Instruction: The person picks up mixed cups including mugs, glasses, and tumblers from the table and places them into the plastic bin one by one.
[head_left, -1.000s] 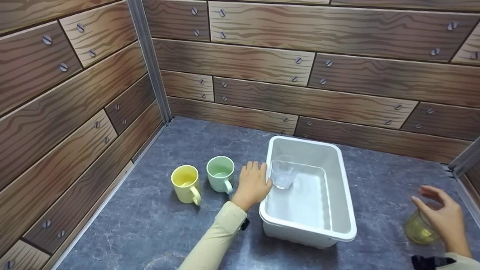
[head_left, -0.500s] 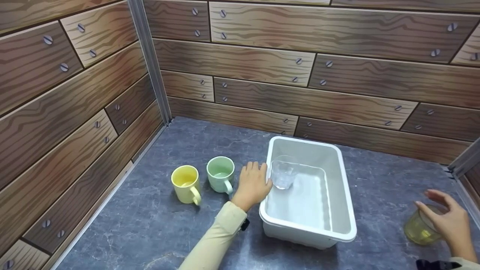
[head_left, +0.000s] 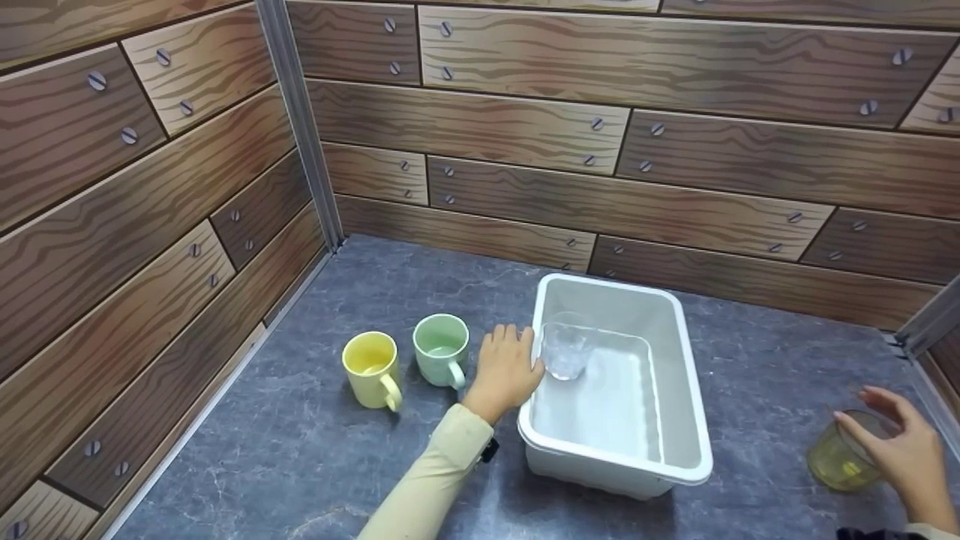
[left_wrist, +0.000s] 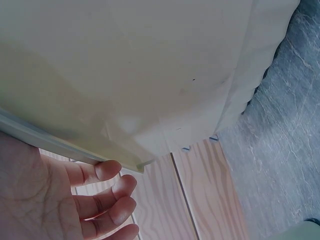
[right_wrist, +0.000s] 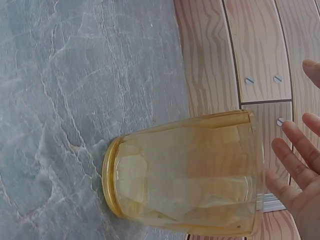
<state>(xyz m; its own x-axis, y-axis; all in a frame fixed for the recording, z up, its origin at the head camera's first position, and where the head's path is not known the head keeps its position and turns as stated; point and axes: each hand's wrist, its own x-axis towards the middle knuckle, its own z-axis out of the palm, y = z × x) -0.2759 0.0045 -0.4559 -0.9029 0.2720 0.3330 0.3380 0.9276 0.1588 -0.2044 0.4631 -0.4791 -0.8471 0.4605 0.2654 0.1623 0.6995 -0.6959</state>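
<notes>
My left hand point(head_left: 506, 371) rests on the left rim of a white plastic bin point(head_left: 615, 472), its fingers loosely extended, as the left wrist view shows beside the bin's wall point(left_wrist: 150, 75). Inside the bin, near that wall, is a clear glass point(head_left: 566, 352). At the far right my right hand point(head_left: 904, 450) is spread near the top of a yellow-tinted glass tumbler point(head_left: 840, 457) that stands upright on the table. In the right wrist view the fingers point(right_wrist: 300, 150) are splayed just past the mouth of the tumbler point(right_wrist: 185, 175), without closing round it.
Left of the bin stand a green mug point(head_left: 441, 351) and a yellow mug point(head_left: 371, 371), handles turned toward the front right. The grey marbled table point(head_left: 285, 465) meets wood-patterned walls point(head_left: 525, 127) at the back and left.
My right hand has shifted a little right and toward me, drawing back from the yellow tumbler, which stays in place. The left hand has not moved.
</notes>
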